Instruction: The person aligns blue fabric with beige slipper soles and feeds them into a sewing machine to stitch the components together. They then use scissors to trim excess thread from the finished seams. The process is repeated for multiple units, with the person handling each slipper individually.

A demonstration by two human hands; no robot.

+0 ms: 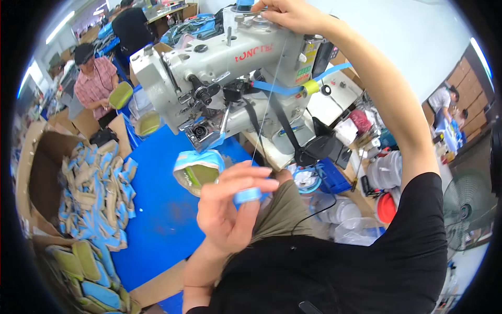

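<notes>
My hands at the sewing machine (225,68), thread (266,110) between them.
My left hand (230,204) fingers pinch a blue spool (247,195) above the blue worktop (157,209); right hand (293,14) fingers close on the machine's top edge; open worktop lies left.

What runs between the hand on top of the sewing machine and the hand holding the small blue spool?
In the head view, a thin pale thread stretches from the right hand down to the small blue spool in the left hand.

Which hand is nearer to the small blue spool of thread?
Left. The left hand holds the small blue spool in its fingers. The right hand is far above it, on top of the sewing machine.
</notes>
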